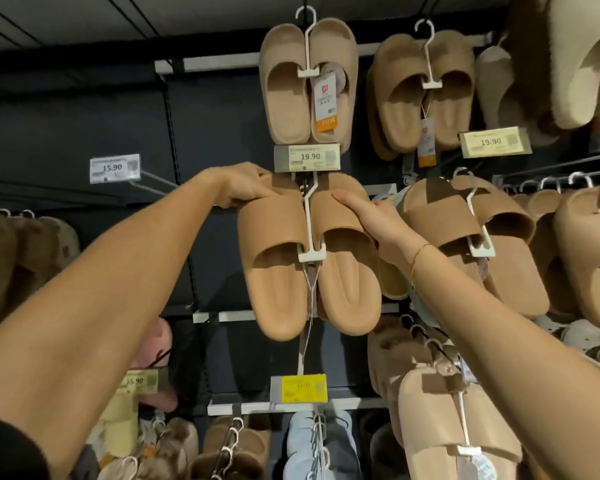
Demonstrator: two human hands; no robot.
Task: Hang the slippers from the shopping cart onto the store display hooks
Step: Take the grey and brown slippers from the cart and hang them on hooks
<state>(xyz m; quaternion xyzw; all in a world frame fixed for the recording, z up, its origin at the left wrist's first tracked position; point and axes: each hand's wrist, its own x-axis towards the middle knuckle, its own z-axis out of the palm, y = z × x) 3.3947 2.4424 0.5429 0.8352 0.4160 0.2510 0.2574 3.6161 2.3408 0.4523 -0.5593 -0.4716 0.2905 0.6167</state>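
A dark slotted wall with rails fills the frame, its edges crowded with hanging slippers cut off at the borders. At the centre hangs a tan slipper pair, long axis vertical, heels down, on a white hanger whose hook top is hidden behind the price tag. The left hand grips the left slipper's top; the right hand grips the right one's, fingers mostly hidden behind.

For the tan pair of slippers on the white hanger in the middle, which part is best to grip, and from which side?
Grip the tan pair at the toe ends, one hand from each side, as the left hand and right hand do now. The white hanger joins the two slippers at the middle, so holding both outer edges probably keeps the pair level and leaves the hanger's hook end free.
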